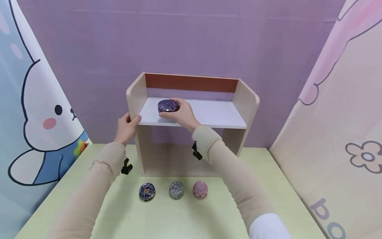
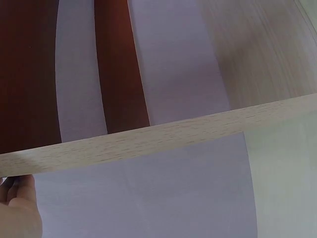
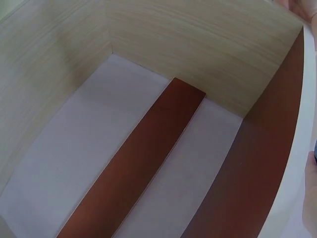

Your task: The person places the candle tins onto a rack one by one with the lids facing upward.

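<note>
Four round patterned tins in the head view, and just one is in hand: the purple tin [image 1: 167, 105], at 10 o'clock from the middle of the picture. Right hand [image 1: 184, 116] has it pinched by the side wall, over the white shelf [image 1: 216, 114]; can't tell if its bottom touches. Left hand [image 1: 126, 128] is wrapped round the shelf unit's [image 1: 253, 99] side edge at 9 o'clock. Blue tin [image 1: 147, 192] sits on the table [image 1: 149, 220] at 7 o'clock, with the grey tin [image 1: 176, 190] and pink tin [image 1: 200, 190] around 6.

My guess on handling: light, stiff, kinda slick with that shiny finish. Doesn't look fragile, though a hard squeeze might dent it. I'd hold it thumb and fingers across the widest part, not by the top.

Left wrist view: same left hand at 8 o'clock, up against the unit's pale edge. No tin visible.

Right wrist view: mostly the unit's inside and brown boards [image 3: 143, 158]. Right hand is cut off at 4 o'clock, with just a dark sliver, probably the tin, above it.
</note>
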The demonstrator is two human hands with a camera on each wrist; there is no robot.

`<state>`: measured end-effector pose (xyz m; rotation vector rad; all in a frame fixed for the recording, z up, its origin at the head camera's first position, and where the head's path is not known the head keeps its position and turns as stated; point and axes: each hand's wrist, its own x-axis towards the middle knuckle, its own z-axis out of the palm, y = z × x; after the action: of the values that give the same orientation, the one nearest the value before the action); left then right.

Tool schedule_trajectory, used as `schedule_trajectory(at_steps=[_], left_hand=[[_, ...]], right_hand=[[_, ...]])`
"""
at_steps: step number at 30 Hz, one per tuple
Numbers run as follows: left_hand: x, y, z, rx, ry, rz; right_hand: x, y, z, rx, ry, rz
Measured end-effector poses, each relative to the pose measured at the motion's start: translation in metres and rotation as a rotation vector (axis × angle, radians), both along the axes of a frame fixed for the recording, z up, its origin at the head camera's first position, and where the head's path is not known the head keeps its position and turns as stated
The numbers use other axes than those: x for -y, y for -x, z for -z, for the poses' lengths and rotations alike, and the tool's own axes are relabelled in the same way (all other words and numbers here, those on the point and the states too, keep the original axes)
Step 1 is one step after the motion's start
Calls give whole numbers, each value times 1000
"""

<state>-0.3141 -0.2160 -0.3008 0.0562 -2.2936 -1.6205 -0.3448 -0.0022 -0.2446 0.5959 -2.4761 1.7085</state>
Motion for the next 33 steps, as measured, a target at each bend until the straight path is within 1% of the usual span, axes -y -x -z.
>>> schedule_trajectory(at_steps=[5,11,16,26,33], left_hand=[[-1,0,1,-9,5,4],[-2,2,1,-13,6,1],[-3,2,0,-11,10,-6],[3,-1,-1,-5,15,-2],[1,0,-2,-9,13,1]], right_hand=[[10,-2,-1,-5,-44,20],[16,-4,-2,-16,-61,7],[21,-1,-2,-14,-70,8],[34,4,-3,-23,-73,-1],[35,4,0,-36,-106,8]])
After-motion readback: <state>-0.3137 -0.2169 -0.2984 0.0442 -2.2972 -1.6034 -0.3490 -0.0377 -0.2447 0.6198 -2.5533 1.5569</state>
